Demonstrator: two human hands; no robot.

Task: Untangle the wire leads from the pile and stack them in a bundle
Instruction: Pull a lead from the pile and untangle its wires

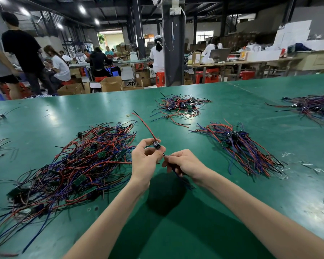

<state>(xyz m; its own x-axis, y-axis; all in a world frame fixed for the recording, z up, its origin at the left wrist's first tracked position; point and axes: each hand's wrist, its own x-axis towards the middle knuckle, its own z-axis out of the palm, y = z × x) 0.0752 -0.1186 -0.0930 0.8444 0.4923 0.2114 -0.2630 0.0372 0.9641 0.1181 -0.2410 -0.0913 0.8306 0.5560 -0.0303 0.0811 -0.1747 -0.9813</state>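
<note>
Green table (pixel 223 212), smooth matte mat surface with glare patches and scuffs, is the landmark. On it, left of the hands: big tangled pile (pixel 79 165) of thin red, blue and black insulated wire leads with small green circuit boards mixed in, strands looping every way. Right of the hands on the table: bundle (pixel 239 146), same wire colours but strands lying roughly parallel, fanning toward the near right, dark small components clustered at its far end. Further back on the table, centre: smaller loose heap (pixel 178 107) of the same wires. Far right edge of the table: another heap (pixel 314 107), partly cut off. Small rubber band (pixel 128 115) lies on the table behind the big pile.

Left hand (pixel 145 159) raised above the table centre, thumb and fingers curled in a pinch around a small dark cylindrical component (pixel 157 144) of one wire lead (pixel 145 125); its red and black strands stick up and away from the hand, stiff and slightly bowed. Hand is mostly closed, other fingers loosely curved.

Right hand (pixel 183 162) just beside the left, nearly touching it, fingers folded down into a loose fist; thumb and forefinger pinch thin dark strands that run from the component and trail under the palm toward the table. Strand colour there looks blue/black, hard to tell in shadow. Both forearms bare, casting a dark shadow on the table below the hands.

Beyond the table: workers on red stools, cardboard boxes.
</note>
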